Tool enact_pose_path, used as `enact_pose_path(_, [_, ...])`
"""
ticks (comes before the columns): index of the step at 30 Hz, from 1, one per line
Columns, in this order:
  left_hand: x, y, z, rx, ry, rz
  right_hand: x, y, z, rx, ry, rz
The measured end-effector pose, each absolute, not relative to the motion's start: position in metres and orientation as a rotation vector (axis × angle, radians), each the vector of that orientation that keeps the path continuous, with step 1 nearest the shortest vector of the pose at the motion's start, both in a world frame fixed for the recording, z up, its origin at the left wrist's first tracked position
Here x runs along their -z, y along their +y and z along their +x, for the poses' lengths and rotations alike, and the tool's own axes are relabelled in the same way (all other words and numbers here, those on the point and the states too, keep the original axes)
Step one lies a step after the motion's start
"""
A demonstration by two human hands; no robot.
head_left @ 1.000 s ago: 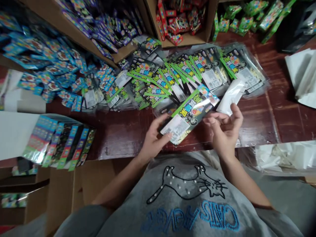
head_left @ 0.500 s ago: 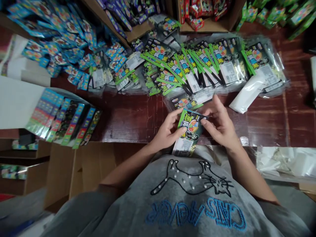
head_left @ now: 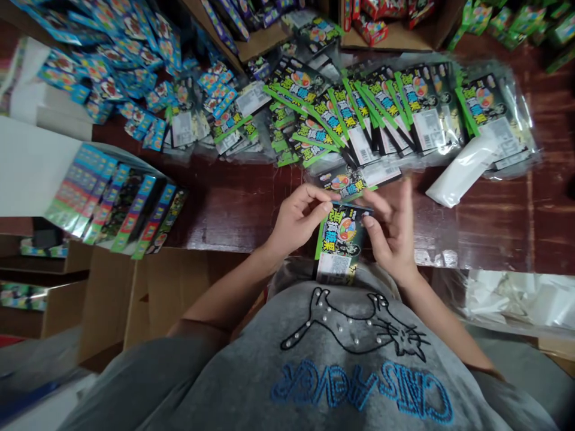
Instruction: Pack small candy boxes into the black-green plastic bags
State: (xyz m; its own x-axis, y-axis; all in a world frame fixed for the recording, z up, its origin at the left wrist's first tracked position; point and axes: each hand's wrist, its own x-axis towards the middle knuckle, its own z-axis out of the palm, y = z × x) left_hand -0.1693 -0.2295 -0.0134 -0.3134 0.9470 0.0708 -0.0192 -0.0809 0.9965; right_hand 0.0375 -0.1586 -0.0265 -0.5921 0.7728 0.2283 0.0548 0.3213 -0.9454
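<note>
A black candy packet with green trim, colourful print and a white label hangs upright in front of my shirt, at the table's edge. My left hand pinches its top left corner between thumb and fingers. At the top right corner, my right hand holds the packet's edge with thumb and index finger, its other fingers raised. Just beyond the fingertips lies another packet of the same print. Behind that, a fanned row of matching packets covers the tabletop.
A white plastic roll lies right of the hands on the dark red table. Blue small boxes are heaped at back left. A white carton holds rows of coloured packs. Cartons of purple and red packs stand behind.
My left hand has slid up to the packet's top left corner, showing more of its front. The right hand's fingers have shifted along the top edge. The view has shifted slightly.
</note>
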Motion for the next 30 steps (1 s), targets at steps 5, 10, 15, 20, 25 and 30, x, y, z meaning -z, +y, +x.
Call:
enact_pose_path(5, [0.007,-0.231,-0.173,-1.448,1.408,1.067,0.012,-0.156,0.034,-1.327,-1.845,-0.775])
enact_pose_path(10, [-0.010,-0.231,-0.176,-1.312,1.480,1.081,-0.001,-0.150,0.030,-1.376,-1.842,-0.819])
enact_pose_path(15, [-0.026,-0.223,-0.180,-1.253,1.539,1.073,-0.003,-0.142,0.021,-1.450,-1.764,-0.862])
enact_pose_path(20, [-0.029,-0.224,-0.191,-1.178,1.490,1.100,-0.002,-0.136,0.028,-1.576,-1.682,-0.886])
enact_pose_path(25, [-0.019,-0.229,-0.192,-1.257,1.293,1.090,-0.020,-0.134,0.045,-1.645,-1.748,-0.840])
enact_pose_path(30, [-0.017,-0.222,-0.192,-1.268,1.289,0.943,-0.034,-0.127,0.046,-1.638,-1.873,-0.752])
